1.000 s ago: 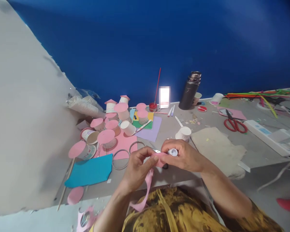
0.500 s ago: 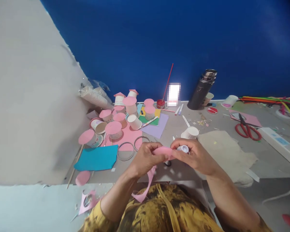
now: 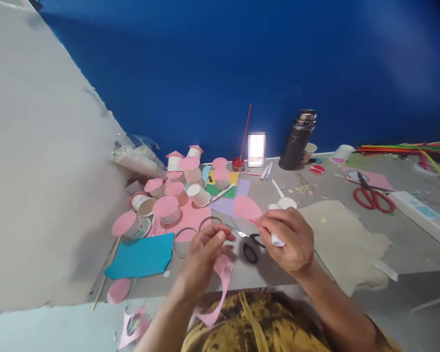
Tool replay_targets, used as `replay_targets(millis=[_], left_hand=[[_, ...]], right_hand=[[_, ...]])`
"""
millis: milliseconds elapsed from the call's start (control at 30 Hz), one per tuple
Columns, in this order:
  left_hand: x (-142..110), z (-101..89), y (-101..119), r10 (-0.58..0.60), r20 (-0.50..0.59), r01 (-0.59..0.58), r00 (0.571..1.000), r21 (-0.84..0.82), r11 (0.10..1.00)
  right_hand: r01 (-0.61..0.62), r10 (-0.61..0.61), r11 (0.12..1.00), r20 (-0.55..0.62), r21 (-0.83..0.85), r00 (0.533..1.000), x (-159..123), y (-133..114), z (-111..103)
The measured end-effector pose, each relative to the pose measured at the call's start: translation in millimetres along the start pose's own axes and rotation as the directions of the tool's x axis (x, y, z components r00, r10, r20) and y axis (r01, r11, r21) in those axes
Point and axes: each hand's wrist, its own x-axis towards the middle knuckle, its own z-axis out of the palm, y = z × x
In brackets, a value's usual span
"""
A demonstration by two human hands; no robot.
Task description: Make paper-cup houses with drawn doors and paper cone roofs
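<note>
My right hand (image 3: pixel 291 239) pinches the edge of a pink paper disc (image 3: pixel 246 208) and lifts it above the table; a small white glue stick (image 3: pixel 277 240) is also tucked in its fingers. My left hand (image 3: pixel 203 254) is closed on a pink paper offcut (image 3: pixel 220 283) that hangs toward my lap. Small black-handled scissors (image 3: pixel 247 243) lie on the grey table (image 3: pixel 337 195) between my hands. A white paper cup (image 3: pixel 286 203) stands just beyond my right hand.
Several pink-topped paper cups (image 3: pixel 166 208) crowd the left on pink paper, by a blue sheet (image 3: pixel 141 255) and wire rings (image 3: pixel 185 234). Red scissors (image 3: pixel 372 198), a dark flask (image 3: pixel 297 139), a red paint pot (image 3: pixel 237 163) and coloured pipe cleaners (image 3: pixel 403 145) lie further back. A beige cloth (image 3: pixel 346 239) is at right.
My hands have come apart: the right one lifted the pink disc up and away, while the left kept the offcut strip. The black scissors now show on the table.
</note>
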Motion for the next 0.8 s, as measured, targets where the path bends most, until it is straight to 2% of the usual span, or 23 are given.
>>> replay_targets(millis=[67,167,233,333,433,533,567,633,700,733,767,800], left_hand=[[-4,-1.7,-3,-0.124,0.135,0.148,0.983,-0.187,0.971],[-2,-7.6,2,-0.12,0.187,0.168,0.975,-0.268,0.949],[2,-11.5,8,-0.105,0.244,0.158,0.964,-0.21,0.965],[7,-10.1,17,-0.131,0.344,0.167,0.93,-0.075,0.983],[11,-1.4,22,-0.18,0.326,0.171,0.928,0.055,0.984],[15,6.4,21,-0.17,0.281,0.14,0.945,0.122,0.983],[16,8.2,20,-0.157,0.26,0.13,0.953,0.118,0.984],[16,11.0,14,-0.109,0.168,0.098,0.98,0.072,0.993],[15,13.5,6,-0.032,0.023,0.031,0.999,0.025,0.999],[13,14.8,2,0.019,-0.056,-0.018,0.998,0.016,1.0],[12,16.2,-3,0.074,-0.126,-0.072,0.989,0.018,0.997],[10,17.6,-8,0.124,-0.183,-0.121,0.975,0.027,0.992]], right_hand=[[0.128,-0.131,0.99,0.065,0.051,0.989,1,2,-2],[0.176,-0.218,0.956,0.166,0.236,0.962,7,5,-8],[0.135,-0.224,0.931,0.238,0.338,0.945,11,6,-12],[0.118,-0.257,0.907,0.31,0.404,0.915,13,7,-16],[0.154,-0.307,0.904,0.356,0.399,0.882,13,8,-18],[0.184,-0.32,0.919,0.39,0.349,0.864,12,10,-20],[0.186,-0.304,0.931,0.387,0.313,0.87,11,10,-21],[0.148,-0.212,0.965,0.314,0.215,0.926,6,9,-23],[-0.017,-0.008,0.989,0.172,0.146,0.985,-2,3,-24],[-0.131,0.114,0.98,0.119,0.149,0.986,-7,-1,-24],[-0.244,0.229,0.954,0.1,0.172,0.968,-13,-6,-23],[-0.326,0.307,0.924,0.12,0.202,0.944,-19,-12,-21]])
